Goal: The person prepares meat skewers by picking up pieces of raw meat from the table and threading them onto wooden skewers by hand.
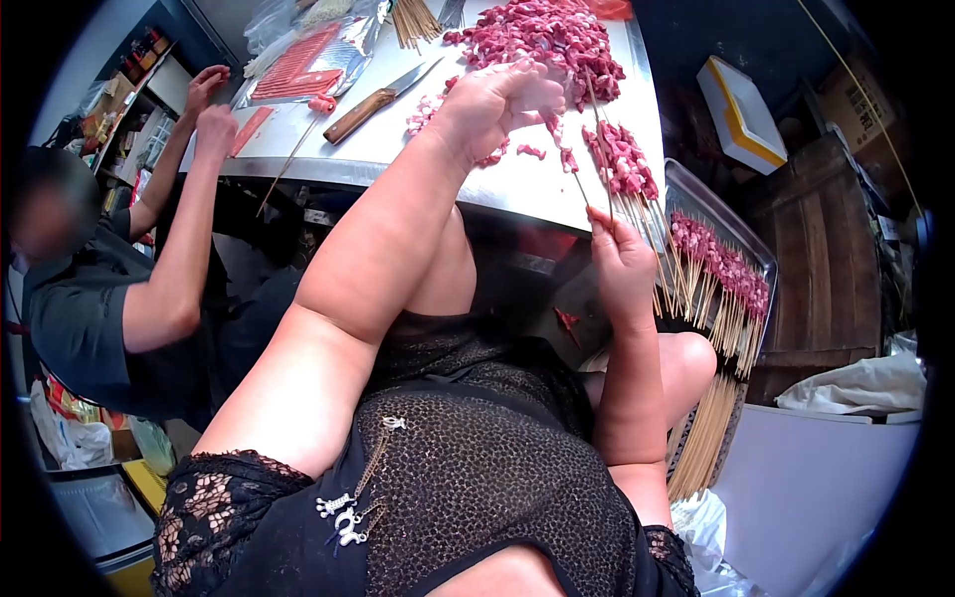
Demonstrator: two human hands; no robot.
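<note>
My right hand pinches thin bamboo skewers near the table's front edge. Small pieces of raw red meat are threaded on one of them. Above the white table, my left hand has its fingers curled together at that skewer's upper end, around a piece of meat; the fingers partly hide it. Directly behind lies a big heap of cut raw meat. Beside my right hand, several loaded meat skewers rest on the table with their sticks over the edge.
A metal tray of loaded skewers stands at the right, with bare sticks below it. A wooden-handled knife lies left of my left arm. At the left, a co-worker works near a skewer and packaged meat.
</note>
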